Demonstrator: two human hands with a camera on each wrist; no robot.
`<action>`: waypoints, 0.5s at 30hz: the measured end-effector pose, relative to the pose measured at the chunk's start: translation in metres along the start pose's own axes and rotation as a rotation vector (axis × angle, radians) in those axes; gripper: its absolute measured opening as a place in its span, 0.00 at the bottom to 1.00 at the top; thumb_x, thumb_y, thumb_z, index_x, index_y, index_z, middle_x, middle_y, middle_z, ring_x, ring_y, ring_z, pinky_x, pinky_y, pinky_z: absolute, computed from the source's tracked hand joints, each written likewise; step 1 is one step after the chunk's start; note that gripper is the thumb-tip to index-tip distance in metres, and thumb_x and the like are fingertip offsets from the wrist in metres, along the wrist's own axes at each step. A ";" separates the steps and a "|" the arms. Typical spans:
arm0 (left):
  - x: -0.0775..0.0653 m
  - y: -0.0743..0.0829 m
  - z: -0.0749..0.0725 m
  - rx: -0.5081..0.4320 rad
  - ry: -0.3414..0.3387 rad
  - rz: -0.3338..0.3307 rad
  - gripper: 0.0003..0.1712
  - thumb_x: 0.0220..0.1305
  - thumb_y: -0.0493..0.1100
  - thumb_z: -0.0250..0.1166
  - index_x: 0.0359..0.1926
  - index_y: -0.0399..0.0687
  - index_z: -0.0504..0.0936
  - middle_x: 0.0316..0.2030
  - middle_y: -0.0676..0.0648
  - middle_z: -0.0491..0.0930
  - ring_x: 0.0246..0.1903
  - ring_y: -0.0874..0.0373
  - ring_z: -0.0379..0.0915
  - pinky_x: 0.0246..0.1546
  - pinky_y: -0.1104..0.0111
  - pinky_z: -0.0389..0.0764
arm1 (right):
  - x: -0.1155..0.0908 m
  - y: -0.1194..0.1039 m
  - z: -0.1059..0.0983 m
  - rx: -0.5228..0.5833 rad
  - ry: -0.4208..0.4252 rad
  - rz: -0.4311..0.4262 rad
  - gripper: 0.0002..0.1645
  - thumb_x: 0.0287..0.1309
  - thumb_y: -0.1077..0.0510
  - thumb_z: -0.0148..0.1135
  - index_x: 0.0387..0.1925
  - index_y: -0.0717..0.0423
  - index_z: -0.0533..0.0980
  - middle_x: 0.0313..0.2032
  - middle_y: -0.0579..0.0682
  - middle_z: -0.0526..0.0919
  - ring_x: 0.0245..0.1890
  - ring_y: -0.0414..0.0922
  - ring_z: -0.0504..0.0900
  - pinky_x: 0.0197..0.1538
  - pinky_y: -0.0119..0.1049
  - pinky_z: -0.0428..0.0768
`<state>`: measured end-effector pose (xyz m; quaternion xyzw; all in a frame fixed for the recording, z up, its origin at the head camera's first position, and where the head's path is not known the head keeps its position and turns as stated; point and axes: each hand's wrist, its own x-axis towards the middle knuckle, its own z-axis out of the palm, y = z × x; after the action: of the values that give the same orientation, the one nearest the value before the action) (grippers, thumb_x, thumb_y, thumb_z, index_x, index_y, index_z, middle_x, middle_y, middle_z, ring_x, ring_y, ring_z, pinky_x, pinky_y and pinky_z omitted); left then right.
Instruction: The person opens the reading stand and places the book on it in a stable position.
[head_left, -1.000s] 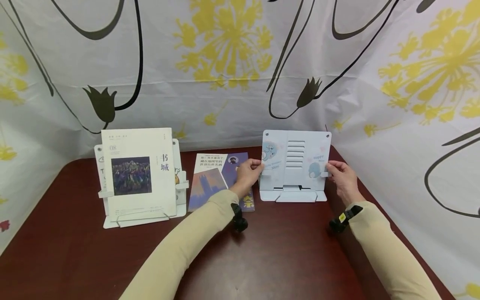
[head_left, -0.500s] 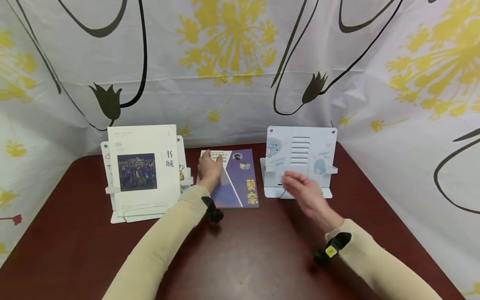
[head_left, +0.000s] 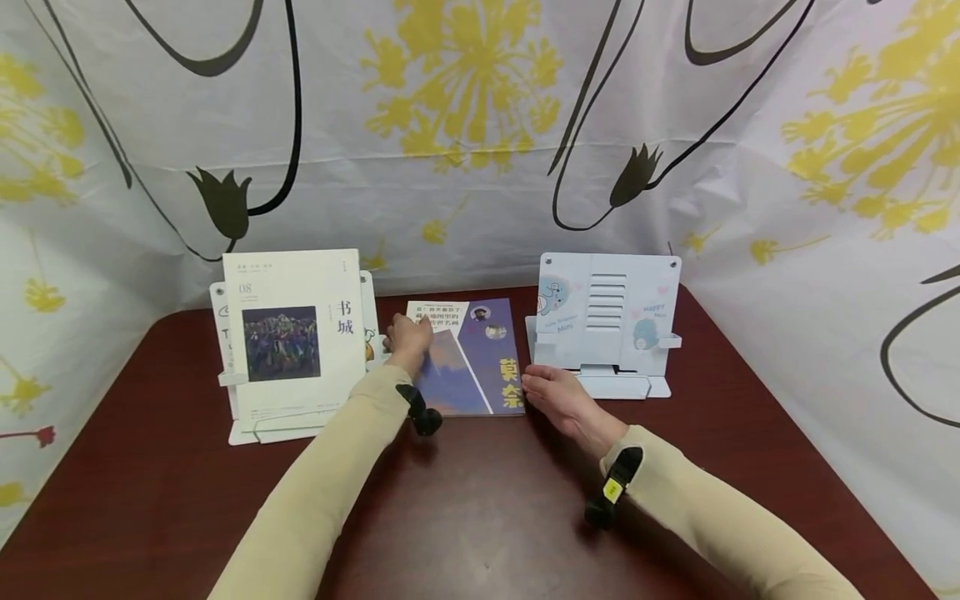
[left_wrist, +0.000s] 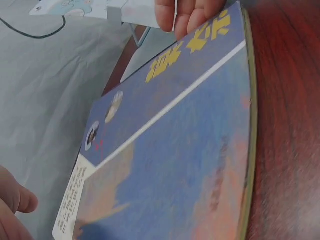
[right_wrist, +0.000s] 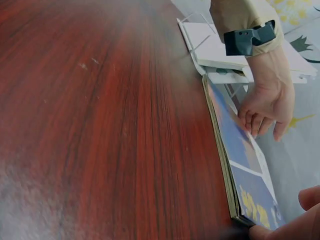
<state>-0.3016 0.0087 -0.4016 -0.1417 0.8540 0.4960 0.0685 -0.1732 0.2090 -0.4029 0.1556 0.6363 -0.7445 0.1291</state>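
Observation:
A paperback with a purple and painted cover [head_left: 472, 358] lies flat on the table between two book stands. At its left edge is my left hand [head_left: 408, 340], fingertips right at the cover's border. My right hand [head_left: 567, 402], fingers fairly straight, is at the lower right corner of the book. In the right wrist view, the left hand [right_wrist: 267, 102] reaches down over the far edge of the book [right_wrist: 232, 132] with loosely bent fingers. The left wrist view shows the right hand's fingers [left_wrist: 187, 15] along the opposite edge, beside the yellow characters.
A white book stand [head_left: 609, 317] with cartoon prints stands behind my right hand. On the left, another stand [head_left: 222, 337] bears a white book [head_left: 281, 400] with a dark picture. The dark red table [head_left: 480, 517] meets patterned cloth [head_left: 465, 200] at the back.
Both hands have left the right stand's side clips. The left hand moved left to the paperback's left edge; the right hand came left and down to its right corner.

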 end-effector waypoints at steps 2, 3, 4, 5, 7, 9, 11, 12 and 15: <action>-0.001 0.001 -0.001 -0.007 0.003 -0.017 0.31 0.70 0.48 0.48 0.67 0.35 0.58 0.63 0.30 0.58 0.63 0.36 0.51 0.64 0.49 0.57 | 0.002 0.000 -0.001 -0.010 -0.001 0.008 0.31 0.68 0.67 0.43 0.68 0.75 0.48 0.67 0.69 0.55 0.68 0.55 0.56 0.70 0.46 0.56; -0.002 0.001 -0.002 -0.013 0.006 -0.026 0.29 0.70 0.47 0.47 0.66 0.36 0.59 0.63 0.30 0.58 0.62 0.36 0.52 0.63 0.49 0.57 | 0.002 -0.001 -0.001 -0.013 -0.001 0.012 0.31 0.68 0.67 0.43 0.68 0.75 0.48 0.67 0.69 0.55 0.67 0.55 0.57 0.70 0.46 0.56; -0.002 0.001 -0.003 -0.019 0.005 -0.032 0.27 0.70 0.46 0.47 0.65 0.36 0.61 0.63 0.30 0.58 0.61 0.36 0.52 0.62 0.49 0.58 | 0.003 -0.001 -0.001 -0.018 0.002 0.016 0.31 0.68 0.67 0.43 0.68 0.75 0.48 0.67 0.69 0.56 0.67 0.55 0.57 0.70 0.46 0.57; -0.003 0.002 -0.004 -0.023 0.001 -0.034 0.26 0.70 0.46 0.46 0.65 0.38 0.62 0.62 0.30 0.57 0.61 0.36 0.53 0.62 0.48 0.58 | 0.003 -0.001 -0.002 -0.023 0.004 0.017 0.30 0.68 0.67 0.42 0.68 0.74 0.49 0.67 0.69 0.56 0.67 0.55 0.58 0.69 0.46 0.57; -0.004 0.003 -0.005 -0.036 0.002 -0.020 0.24 0.69 0.43 0.45 0.63 0.39 0.66 0.61 0.30 0.59 0.60 0.37 0.54 0.61 0.49 0.59 | 0.004 -0.001 -0.002 -0.035 0.008 0.016 0.30 0.69 0.67 0.42 0.68 0.74 0.50 0.67 0.69 0.57 0.66 0.54 0.59 0.69 0.46 0.58; -0.006 0.005 -0.005 -0.064 0.005 0.001 0.22 0.67 0.39 0.45 0.60 0.41 0.70 0.58 0.31 0.64 0.57 0.39 0.59 0.59 0.50 0.62 | 0.004 -0.001 -0.003 -0.041 0.014 0.011 0.30 0.68 0.67 0.43 0.68 0.73 0.51 0.67 0.68 0.57 0.66 0.54 0.60 0.69 0.46 0.59; -0.007 0.007 -0.005 -0.099 0.010 0.026 0.23 0.66 0.36 0.44 0.60 0.43 0.71 0.56 0.34 0.69 0.54 0.42 0.64 0.57 0.53 0.66 | 0.005 -0.001 -0.003 -0.051 0.017 0.005 0.30 0.68 0.67 0.43 0.68 0.73 0.51 0.66 0.69 0.58 0.65 0.54 0.61 0.68 0.46 0.60; -0.009 0.008 -0.005 -0.124 0.012 0.035 0.23 0.66 0.36 0.44 0.60 0.44 0.71 0.54 0.36 0.72 0.52 0.44 0.67 0.55 0.54 0.68 | 0.005 0.000 -0.004 -0.056 0.020 0.004 0.30 0.68 0.68 0.43 0.68 0.73 0.51 0.66 0.69 0.58 0.64 0.54 0.62 0.68 0.46 0.60; -0.015 0.012 -0.005 -0.180 0.002 0.066 0.23 0.68 0.36 0.43 0.63 0.46 0.66 0.54 0.40 0.74 0.48 0.48 0.70 0.49 0.56 0.71 | 0.007 0.001 -0.005 -0.071 0.033 -0.003 0.30 0.68 0.68 0.44 0.67 0.74 0.51 0.65 0.69 0.60 0.62 0.53 0.64 0.67 0.46 0.61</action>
<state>-0.2913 0.0127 -0.3854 -0.1195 0.8102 0.5726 0.0382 -0.1785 0.2136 -0.4070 0.1622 0.6645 -0.7190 0.1231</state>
